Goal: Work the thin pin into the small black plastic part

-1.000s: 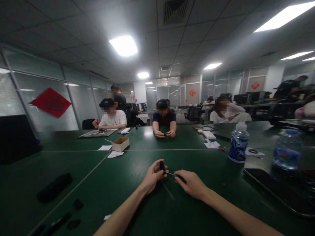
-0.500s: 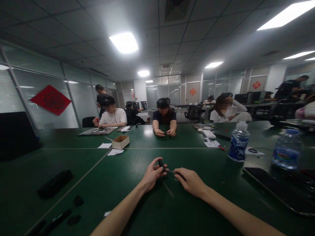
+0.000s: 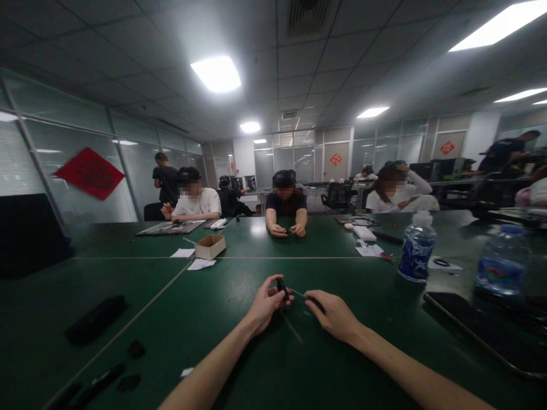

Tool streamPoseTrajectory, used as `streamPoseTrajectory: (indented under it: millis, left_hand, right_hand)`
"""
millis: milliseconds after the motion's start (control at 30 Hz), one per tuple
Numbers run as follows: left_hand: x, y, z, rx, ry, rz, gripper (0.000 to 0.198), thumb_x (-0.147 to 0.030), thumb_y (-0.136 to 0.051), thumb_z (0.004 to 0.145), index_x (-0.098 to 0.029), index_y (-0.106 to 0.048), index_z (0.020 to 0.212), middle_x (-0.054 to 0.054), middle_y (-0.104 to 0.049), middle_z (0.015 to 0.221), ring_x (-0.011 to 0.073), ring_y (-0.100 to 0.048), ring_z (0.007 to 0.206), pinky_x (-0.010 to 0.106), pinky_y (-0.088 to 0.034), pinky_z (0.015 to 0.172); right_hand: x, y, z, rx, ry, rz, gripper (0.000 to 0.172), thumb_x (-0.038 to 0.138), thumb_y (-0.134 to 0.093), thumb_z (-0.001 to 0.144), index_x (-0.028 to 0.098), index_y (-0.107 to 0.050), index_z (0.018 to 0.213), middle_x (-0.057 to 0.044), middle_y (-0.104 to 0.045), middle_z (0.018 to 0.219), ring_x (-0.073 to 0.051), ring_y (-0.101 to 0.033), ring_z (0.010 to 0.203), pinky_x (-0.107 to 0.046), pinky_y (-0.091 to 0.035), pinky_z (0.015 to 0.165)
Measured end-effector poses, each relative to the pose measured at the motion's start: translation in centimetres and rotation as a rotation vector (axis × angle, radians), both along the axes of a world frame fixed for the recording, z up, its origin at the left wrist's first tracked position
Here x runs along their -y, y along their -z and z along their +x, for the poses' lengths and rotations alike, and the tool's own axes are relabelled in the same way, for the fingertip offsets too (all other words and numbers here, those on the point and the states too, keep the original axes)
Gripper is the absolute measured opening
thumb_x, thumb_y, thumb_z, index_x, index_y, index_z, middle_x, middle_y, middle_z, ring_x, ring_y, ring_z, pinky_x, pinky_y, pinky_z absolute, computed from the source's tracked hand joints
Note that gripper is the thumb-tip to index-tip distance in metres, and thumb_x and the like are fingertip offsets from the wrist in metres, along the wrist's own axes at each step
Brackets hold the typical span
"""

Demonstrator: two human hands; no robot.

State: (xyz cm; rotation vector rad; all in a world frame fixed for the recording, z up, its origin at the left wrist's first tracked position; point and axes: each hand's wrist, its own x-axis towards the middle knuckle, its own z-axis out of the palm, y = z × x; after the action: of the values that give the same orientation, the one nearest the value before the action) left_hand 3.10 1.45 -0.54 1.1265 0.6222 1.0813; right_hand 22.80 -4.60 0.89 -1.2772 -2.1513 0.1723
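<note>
Above the green table, my left hand [image 3: 262,310] pinches a small black part [image 3: 281,286] between thumb and fingers; its exact kind cannot be made out. My right hand [image 3: 335,314] is closed round the dark handle of a thin screwdriver [image 3: 298,293]. The metal shaft points left toward the black part. Its tip is by my left fingertips, and whether it touches the part is too small to tell.
On the left lie a black case-like object [image 3: 96,320] and several small dark pieces [image 3: 137,348]. Ahead stands an open cardboard box [image 3: 210,248]. To the right are two bottles [image 3: 416,250] and a phone [image 3: 478,327]. A person [image 3: 286,205] sits opposite.
The black part has turned a little in my left hand. My right hand has shifted slightly right with the screwdriver. In the background, a person in black has moved left.
</note>
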Motion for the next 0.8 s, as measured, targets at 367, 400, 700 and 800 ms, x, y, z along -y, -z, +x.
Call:
streamPoseTrajectory:
  millis: [367, 400, 700, 800]
  left_hand:
    - [-0.32, 0.49, -0.16, 0.007, -0.009, 0.023, 0.047, -0.021, -0.065, 0.075, -0.019, -0.048, 0.119, 0.009, -0.062, 0.091, 0.0165, -0.063, 0.078, 0.030, -0.048, 0.074]
    - [-0.33, 0.52, -0.16, 0.005, -0.008, 0.027, 0.047, -0.021, -0.065, 0.075, -0.019, -0.048, 0.119, 0.009, -0.062, 0.091, 0.0162, -0.063, 0.078, 0.030, -0.048, 0.074]
    - [-0.43, 0.51, -0.20, -0.005, -0.008, 0.044, 0.047, -0.021, -0.064, 0.075, -0.021, -0.050, 0.120, 0.009, -0.061, 0.092, 0.0166, -0.062, 0.078, 0.030, -0.047, 0.072]
    - [-0.31, 0.37, -0.22, -0.002, -0.001, 0.045, 0.047, -0.021, -0.064, 0.075, -0.021, -0.049, 0.120, 0.009, -0.061, 0.092, 0.0169, -0.062, 0.079, 0.030, -0.047, 0.073]
  right_hand:
    - [0.10, 0.05, 0.07, 0.052, -0.005, 0.029, 0.026, 0.032, -0.044, 0.088, 0.019, -0.061, 0.105, -0.005, -0.063, 0.087, -0.016, -0.058, 0.074, -0.027, -0.046, 0.067]
    - [0.10, 0.03, 0.08, 0.057, -0.004, 0.029, 0.026, 0.032, -0.044, 0.088, 0.020, -0.061, 0.104, -0.005, -0.062, 0.086, -0.016, -0.058, 0.073, -0.026, -0.045, 0.066]
    - [0.05, 0.07, 0.04, 0.081, 0.007, 0.050, 0.026, 0.030, -0.045, 0.087, 0.020, -0.063, 0.103, -0.005, -0.061, 0.083, -0.015, -0.057, 0.069, -0.025, -0.044, 0.062]
    - [0.08, 0.10, 0.06, 0.083, 0.010, 0.053, 0.026, 0.031, -0.045, 0.087, 0.020, -0.063, 0.103, -0.004, -0.061, 0.082, -0.015, -0.056, 0.069, -0.025, -0.043, 0.062]
